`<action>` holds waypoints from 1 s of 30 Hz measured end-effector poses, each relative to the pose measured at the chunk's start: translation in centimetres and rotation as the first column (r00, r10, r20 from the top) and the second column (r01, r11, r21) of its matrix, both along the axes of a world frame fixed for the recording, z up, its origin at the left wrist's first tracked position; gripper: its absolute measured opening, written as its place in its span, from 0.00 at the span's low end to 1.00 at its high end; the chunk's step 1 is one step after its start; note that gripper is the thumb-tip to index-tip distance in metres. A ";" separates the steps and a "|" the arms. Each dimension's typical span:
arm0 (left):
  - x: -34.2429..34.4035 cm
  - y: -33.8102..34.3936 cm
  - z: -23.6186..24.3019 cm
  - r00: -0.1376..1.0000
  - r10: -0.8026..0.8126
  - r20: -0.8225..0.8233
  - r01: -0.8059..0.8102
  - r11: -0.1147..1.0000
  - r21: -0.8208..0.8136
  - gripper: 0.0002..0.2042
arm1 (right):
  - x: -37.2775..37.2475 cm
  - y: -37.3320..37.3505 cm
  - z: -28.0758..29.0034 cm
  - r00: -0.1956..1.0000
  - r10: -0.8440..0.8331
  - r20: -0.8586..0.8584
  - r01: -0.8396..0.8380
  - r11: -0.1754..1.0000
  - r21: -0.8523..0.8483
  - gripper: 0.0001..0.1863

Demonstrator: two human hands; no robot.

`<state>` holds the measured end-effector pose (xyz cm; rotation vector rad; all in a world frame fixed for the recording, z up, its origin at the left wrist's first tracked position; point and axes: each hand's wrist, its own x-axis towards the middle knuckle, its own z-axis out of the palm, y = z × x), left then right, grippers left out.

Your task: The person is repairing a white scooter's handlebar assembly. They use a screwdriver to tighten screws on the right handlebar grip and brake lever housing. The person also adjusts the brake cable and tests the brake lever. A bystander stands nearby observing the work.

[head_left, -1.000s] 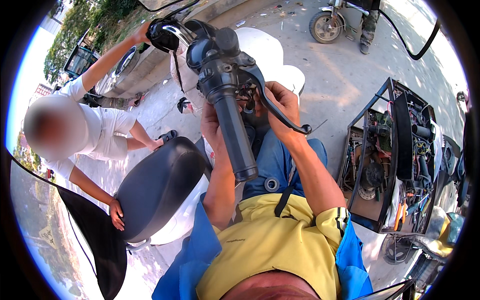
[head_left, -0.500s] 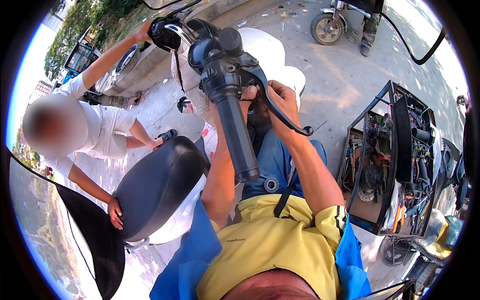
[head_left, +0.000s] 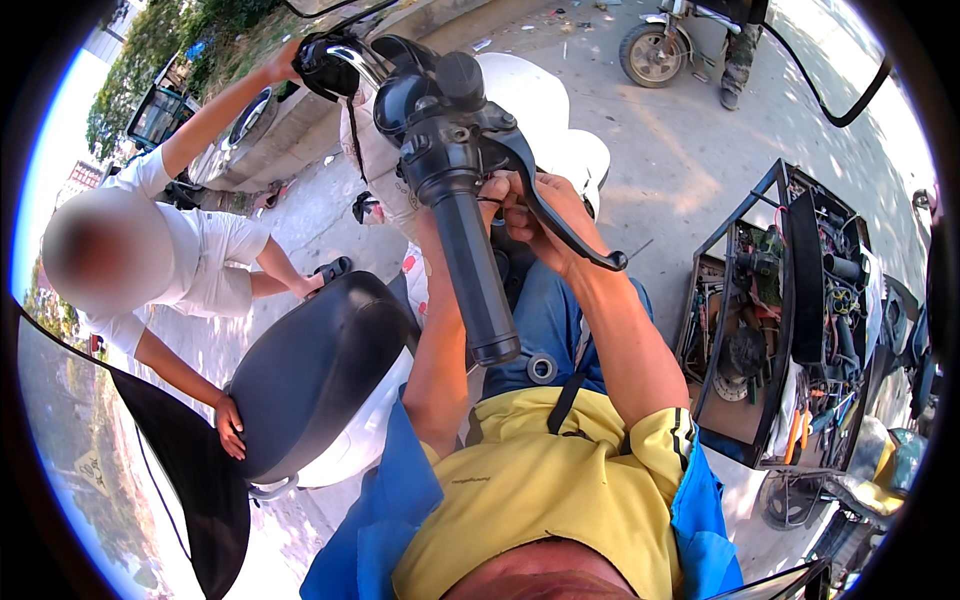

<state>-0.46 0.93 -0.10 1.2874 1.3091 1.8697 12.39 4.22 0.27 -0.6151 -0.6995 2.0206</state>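
Observation:
Under the handlebar, both my hands work close together below the black brake lever (head_left: 560, 225). My left hand (head_left: 494, 188) is largely hidden behind the black rubber grip (head_left: 475, 275); only its pinched fingertips show, beside a thin dark strand. My right hand (head_left: 553, 215) is closed, its fingers curled against the left fingertips, with the lever crossing in front. What either hand holds is too covered to make out. A scooter's black seat (head_left: 315, 375) lies to the left, above white bodywork.
At left a person in white (head_left: 215, 245) crouches, one hand on the handlebar's far end, the other on the seat. An open toolbox (head_left: 745, 420) with tools and parts stands at right. Farther off are a wheel (head_left: 655, 55) and a person's leg (head_left: 740, 70).
My right hand has shifted slightly left and down, its fingers curling in toward my left fingertips. The handlebar, the seat and the other person stay nearly the same.

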 end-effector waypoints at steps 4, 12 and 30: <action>-2.1 1.4 -1.7 0.993 -0.062 -0.100 0.057 0.997 -0.056 0.10 | -0.1 0.2 0.6 0.995 -0.055 0.084 0.050 0.997 0.066 0.13; -3.7 0.9 -2.1 0.789 -0.291 0.542 0.427 0.893 -0.143 0.10 | -0.3 0.6 -0.3 0.984 -0.081 0.156 0.066 0.993 0.096 0.14; -2.6 -2.6 0.0 0.854 -0.163 0.495 0.273 0.948 -0.160 0.08 | 0.0 -0.7 -1.2 1.000 -0.028 -0.007 0.029 0.994 0.109 0.07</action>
